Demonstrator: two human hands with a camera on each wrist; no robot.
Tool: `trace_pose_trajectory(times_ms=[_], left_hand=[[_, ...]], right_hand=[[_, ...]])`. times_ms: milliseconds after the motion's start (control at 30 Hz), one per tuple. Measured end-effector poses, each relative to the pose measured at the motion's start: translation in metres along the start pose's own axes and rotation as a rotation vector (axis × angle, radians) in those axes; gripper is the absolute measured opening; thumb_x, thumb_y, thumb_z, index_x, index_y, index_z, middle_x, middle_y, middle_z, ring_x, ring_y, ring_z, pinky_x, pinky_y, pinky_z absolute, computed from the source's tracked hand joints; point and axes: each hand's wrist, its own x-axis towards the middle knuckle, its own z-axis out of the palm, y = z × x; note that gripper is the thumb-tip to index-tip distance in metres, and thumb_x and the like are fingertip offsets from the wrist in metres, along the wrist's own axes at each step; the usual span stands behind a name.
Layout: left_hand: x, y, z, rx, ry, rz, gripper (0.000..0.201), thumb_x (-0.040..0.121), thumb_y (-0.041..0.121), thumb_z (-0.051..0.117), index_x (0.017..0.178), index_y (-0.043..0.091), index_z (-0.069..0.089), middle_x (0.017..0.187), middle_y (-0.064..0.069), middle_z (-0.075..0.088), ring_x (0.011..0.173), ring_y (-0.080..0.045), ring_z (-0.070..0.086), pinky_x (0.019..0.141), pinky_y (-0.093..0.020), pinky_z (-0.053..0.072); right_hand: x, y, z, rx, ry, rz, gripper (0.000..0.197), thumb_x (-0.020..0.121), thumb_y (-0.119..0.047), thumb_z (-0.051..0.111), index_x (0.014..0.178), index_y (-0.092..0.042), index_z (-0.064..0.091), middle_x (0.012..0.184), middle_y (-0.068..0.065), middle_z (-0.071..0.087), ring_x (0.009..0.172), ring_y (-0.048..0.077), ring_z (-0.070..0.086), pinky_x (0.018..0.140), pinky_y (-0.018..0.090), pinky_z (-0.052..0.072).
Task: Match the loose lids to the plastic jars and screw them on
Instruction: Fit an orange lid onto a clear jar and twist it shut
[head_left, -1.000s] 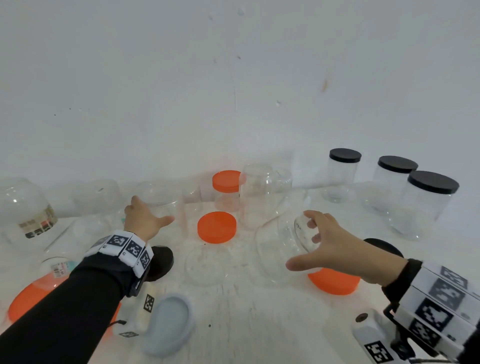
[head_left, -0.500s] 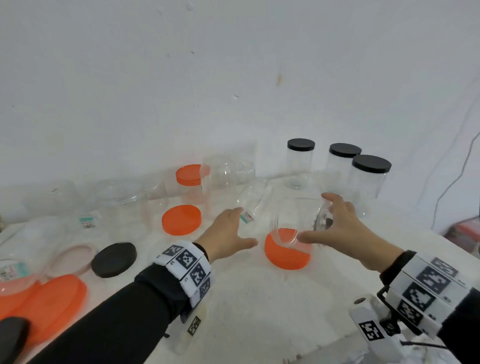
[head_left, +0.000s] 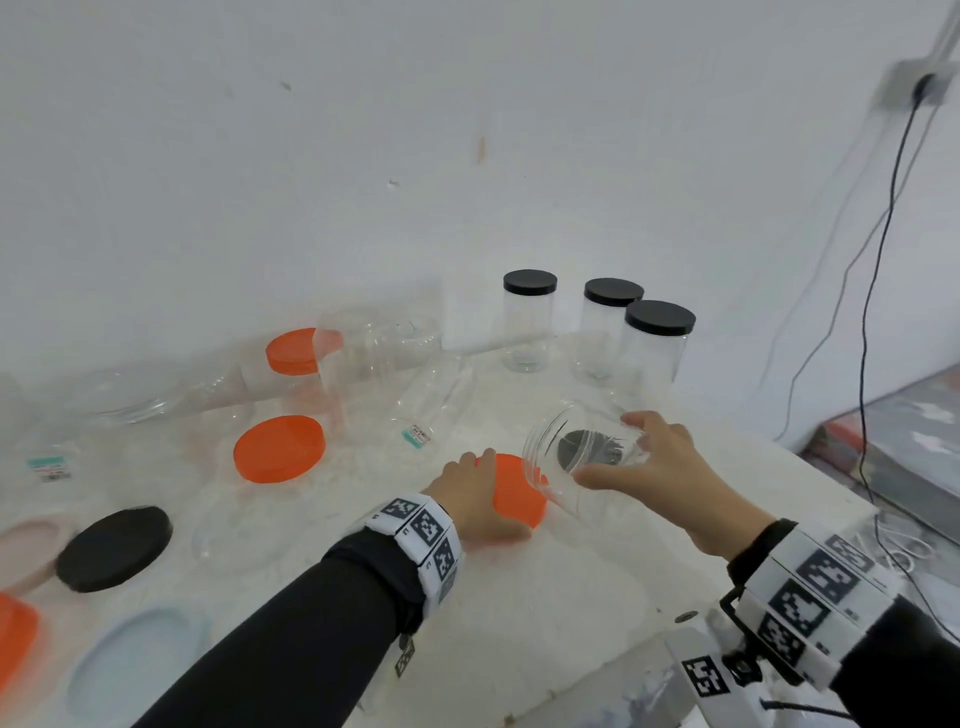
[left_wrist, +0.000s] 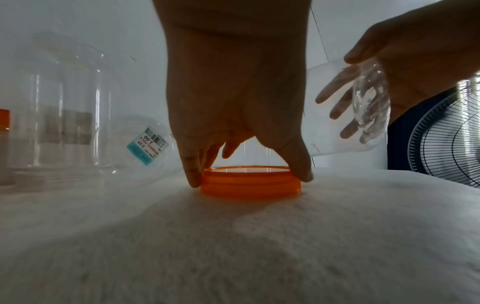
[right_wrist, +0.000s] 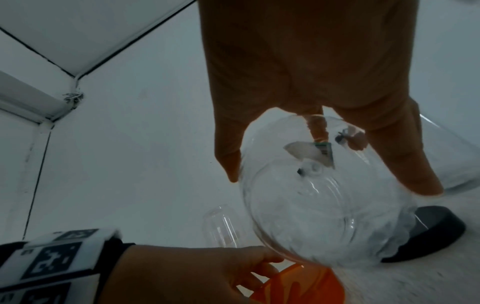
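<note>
The left hand (head_left: 480, 496) reaches down over an orange lid (head_left: 517, 493) that lies on the white table (head_left: 545, 597), rim up. In the left wrist view the thumb and fingers (left_wrist: 193, 164) curl down around the lid's (left_wrist: 250, 182) edge on both sides, gripping it while it sits flat on the table.

The right hand (head_left: 660, 470) holds a clear jar (head_left: 576, 452) in the air just above and to the right of that lid, tilted on its side with the open mouth facing the left hand. The fingers and thumb wrap round the jar's closed end; the right wrist view shows the jar (right_wrist: 324, 195) between thumb and fingers, with the lid (right_wrist: 306, 288) below it. A black lid (right_wrist: 428, 232) lies on the table just behind the jar.

Further back, 3 jars with black lids (head_left: 597, 327) stand upright near the wall. To the left, a jar capped in orange (head_left: 293, 358) stands among several clear uncapped jars, 1 of them lying on its side with a teal label (head_left: 418, 436). A second loose orange lid (head_left: 279, 448) lies nearby, and another loose black lid (head_left: 114, 548) sits at the left of the table, well apart from both hands
</note>
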Motion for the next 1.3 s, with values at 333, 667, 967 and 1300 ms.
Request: trace_pose_trajectory(times_ms=[333,667,967,1300], left_hand=[[-0.013,-0.027,-0.024,-0.119,0.005,-0.067,0.097,0.072,0.069,0.068,0.142,0.011,0.034,0.137,-0.006,0.044,0.117,-0.019,0.047,0.094,-0.029,0.041],[-0.068,-0.097,-0.057,-0.378,0.192,-0.199,0.115,0.06,0.082,0.056,0.147,0.011,0.031,0.142,-0.002,0.047,0.123,-0.017,0.049,0.093,-0.029,0.042],[-0.108,-0.122,-0.053,-0.511,0.461,-0.208,0.108,0.057,0.09,0.056,0.14,0.023,0.04,0.122,0.011,0.054,0.108,-0.011,0.052,0.083,-0.025,0.041],[-0.137,-0.124,-0.052,-0.573,0.552,-0.16,0.093,0.046,0.083,0.061,0.125,0.038,0.041,0.099,0.034,0.045,0.089,0.011,0.05,0.068,-0.009,0.037]], right_hand=[[0.009,0.007,-0.008,0.099,-0.022,0.113,0.058,0.064,-0.037,0.086,0.107,-0.02,0.051,0.099,0.0,0.058,0.089,0.013,0.055,0.083,0.039,0.052],[0.013,-0.025,0.042,-0.009,-0.346,0.121,0.076,0.038,-0.052,0.08,0.1,-0.022,0.048,0.113,0.001,0.037,0.096,0.017,0.047,0.099,0.043,0.047],[0.017,-0.05,0.107,-0.154,-0.523,-0.098,0.102,0.059,-0.045,0.087,0.141,-0.02,0.033,0.128,-0.003,0.043,0.115,0.011,0.048,0.08,0.021,0.04],[0.002,-0.058,0.145,-0.281,-0.724,-0.209,0.1,0.066,-0.035,0.088,0.136,-0.021,0.019,0.115,-0.013,0.045,0.117,0.012,0.046,0.087,0.021,0.04]])
